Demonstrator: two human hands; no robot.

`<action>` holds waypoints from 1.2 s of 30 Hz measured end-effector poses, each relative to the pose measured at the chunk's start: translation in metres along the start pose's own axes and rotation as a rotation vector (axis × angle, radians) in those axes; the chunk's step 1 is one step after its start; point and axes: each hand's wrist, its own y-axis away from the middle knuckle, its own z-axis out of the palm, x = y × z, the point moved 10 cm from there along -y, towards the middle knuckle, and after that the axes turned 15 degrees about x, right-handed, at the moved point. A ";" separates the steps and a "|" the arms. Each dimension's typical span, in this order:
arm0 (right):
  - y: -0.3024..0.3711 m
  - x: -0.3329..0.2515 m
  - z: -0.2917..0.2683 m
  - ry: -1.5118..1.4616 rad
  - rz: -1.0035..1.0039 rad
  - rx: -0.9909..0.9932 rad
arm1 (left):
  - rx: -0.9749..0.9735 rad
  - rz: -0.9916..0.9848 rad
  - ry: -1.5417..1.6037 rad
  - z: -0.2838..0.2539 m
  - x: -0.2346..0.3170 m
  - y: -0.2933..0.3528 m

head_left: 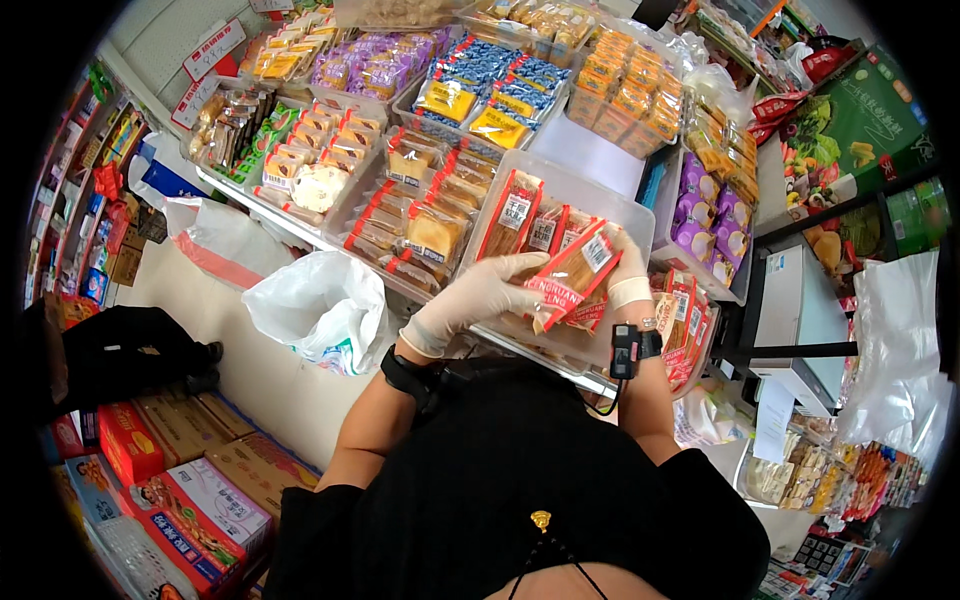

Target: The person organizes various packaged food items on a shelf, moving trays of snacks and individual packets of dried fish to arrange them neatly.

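Between my two gloved hands is a red-and-clear wrapped packet of bread (572, 276), tilted, with a white label near its upper right end. My left hand (482, 298) pinches its lower left side, thumb and fingers closed. My right hand (628, 266) grips the upper right end, its fingers partly hidden behind the wrapper. Beneath them is a clear plastic bin (632, 208). Similar red packets (510, 215) lie in that bin, some hidden under my hands and the held packet.
Bins of wrapped cakes (432, 215), blue-and-yellow packs (490, 95) and purple packs (705, 225) surround the bin. More red packets (684, 330) sit at its right. A white plastic bag (318, 305) hangs at the counter's front. Cartons (200, 510) stand lower left, near a person's dark-clothed leg (130, 345).
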 end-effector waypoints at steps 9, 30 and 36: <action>-0.041 0.063 0.014 0.491 -0.106 -0.105 | 0.211 0.411 -0.943 -0.003 -0.065 -0.063; -0.033 0.050 0.042 0.362 -0.216 -0.004 | -0.262 0.225 -0.963 0.044 -0.112 -0.066; 0.012 0.077 0.013 0.977 -0.055 -0.036 | -0.235 0.119 -0.913 0.028 -0.090 -0.056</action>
